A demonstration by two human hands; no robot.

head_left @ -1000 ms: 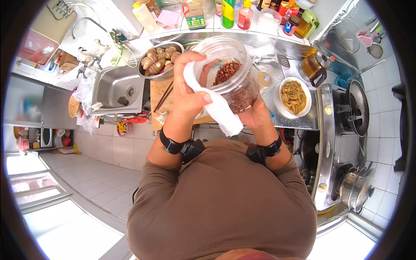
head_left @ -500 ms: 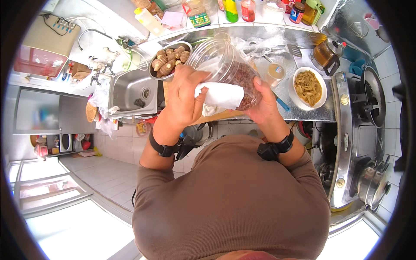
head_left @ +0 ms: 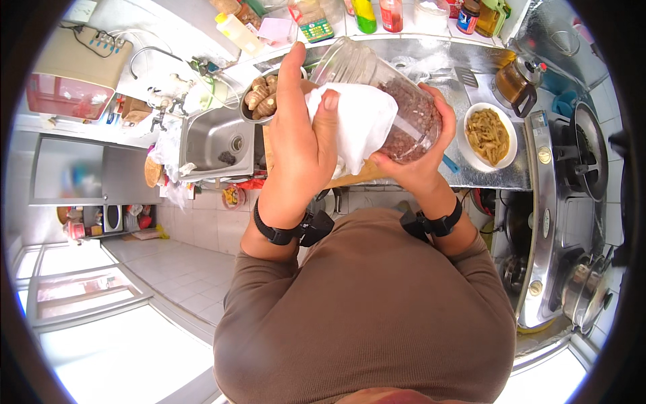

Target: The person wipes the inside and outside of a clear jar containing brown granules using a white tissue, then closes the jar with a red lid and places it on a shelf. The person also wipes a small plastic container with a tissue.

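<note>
A clear jar (head_left: 412, 120) with reddish-brown grains in its lower part is held tilted above the counter, its open mouth pointing up and left. My right hand (head_left: 420, 165) grips the jar's base end, fingers wrapped round the far side and thumb along the near side. In my left hand (head_left: 296, 148) is a white paper towel (head_left: 360, 121), pressed against the jar's side near the neck. The left thumb lies on the towel, while one finger points upward; its other fingers are partly hidden.
Left of the jar stand a metal bowl of taro roots (head_left: 259, 97) and a steel sink (head_left: 208, 138). To the right are a white bowl of brown strips (head_left: 488, 138), a glass pitcher (head_left: 515, 84) and a gas stove (head_left: 544, 202). Bottles (head_left: 390, 17) line the back ledge.
The jar has shifted right and tilted further onto its side. My left hand has changed its hold, with a finger now raised, and more of the paper towel shows spread over the jar.
</note>
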